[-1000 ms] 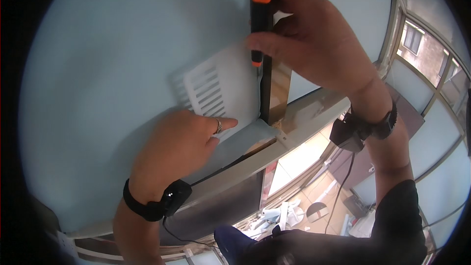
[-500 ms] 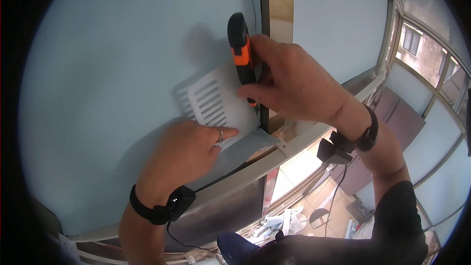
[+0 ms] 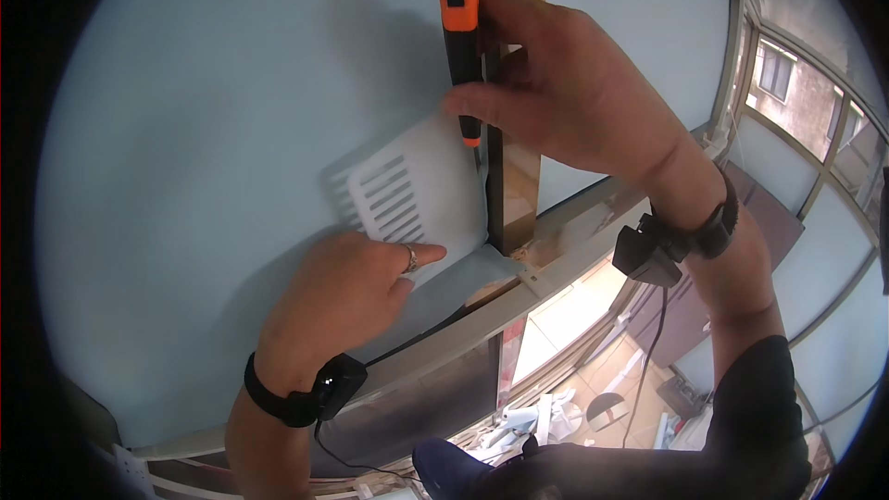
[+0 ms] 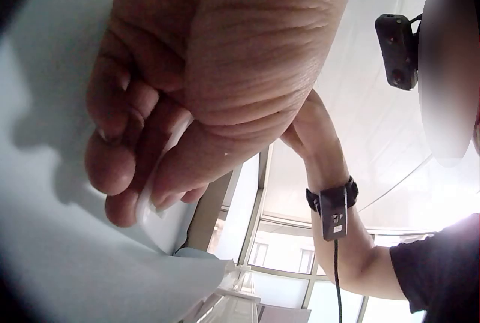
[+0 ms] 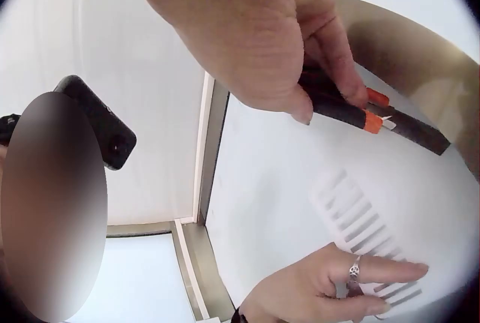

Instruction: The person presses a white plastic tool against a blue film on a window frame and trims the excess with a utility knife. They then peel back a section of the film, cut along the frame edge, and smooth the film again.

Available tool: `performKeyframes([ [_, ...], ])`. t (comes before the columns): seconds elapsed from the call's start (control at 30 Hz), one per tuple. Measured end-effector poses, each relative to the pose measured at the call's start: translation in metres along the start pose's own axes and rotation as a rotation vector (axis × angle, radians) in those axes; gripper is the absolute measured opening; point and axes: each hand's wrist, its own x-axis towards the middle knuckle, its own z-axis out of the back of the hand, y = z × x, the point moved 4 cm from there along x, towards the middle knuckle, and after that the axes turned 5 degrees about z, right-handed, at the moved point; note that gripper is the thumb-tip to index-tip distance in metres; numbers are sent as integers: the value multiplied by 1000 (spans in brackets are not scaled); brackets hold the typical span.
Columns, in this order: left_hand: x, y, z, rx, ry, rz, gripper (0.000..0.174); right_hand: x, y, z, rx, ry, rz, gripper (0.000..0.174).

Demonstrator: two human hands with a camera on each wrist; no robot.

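A white slotted plastic scraper (image 3: 454, 190) lies tilted against the pale blue sheet (image 3: 185, 130) on the wall, its corner beside the dark frame edge. My left hand (image 3: 343, 282) grips its lower left part, index finger stretched over its face; in the left wrist view the thumb (image 4: 187, 165) bears on the scraper's edge. Above the scraper, my right hand (image 3: 597, 83) holds an orange and black utility knife (image 3: 460, 46) upright, thumb on one side. The right wrist view shows its dark blade (image 5: 420, 134) extended toward the brass-coloured frame.
A brass-coloured upright (image 3: 517, 157) borders the sheet on the right. Below runs a pale ledge (image 3: 546, 282) where a loose flap of sheet (image 3: 472, 264) hangs over. White scraps (image 3: 542, 417) litter the tiled floor. Cables trail from both wrist cameras.
The right hand with the utility knife first came down along the frame edge, then rose again to above the scraper. The left hand and scraper stay nearly in place.
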Motion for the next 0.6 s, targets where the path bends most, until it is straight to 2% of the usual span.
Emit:
performKeyframes([
  [0.2, 3, 5, 4, 5, -12, -18, 40, 12, 2, 6, -18, -43, 51, 29],
  [0.27, 1, 1, 9, -49, -105, -93, 35, 13, 2, 5, 153, 11, -95, 30],
  [0.3, 2, 0, 12, -41, -109, -97, 35, 15, 3, 8, 151, 4, -89, 30],
  [0.37, -2, -1, 8, -41, -139, -41, 32, 7, 6, 6, 21, 104, -92, 44],
  [0.4, -4, -4, 10, -30, -144, -46, 32, 7, 7, 7, 19, 93, -87, 44],
  [0.5, -11, -13, 19, -29, -236, -54, 26, 8, 10, 10, 16, 82, -75, 41],
  [0.57, -4, -11, 22, -186, -453, -135, 20, 11, 1, 6, 57, 112, -122, 42],
  [0.6, -2, -11, 21, -182, -453, -137, 20, 12, 2, 6, 57, 107, -122, 42],
])
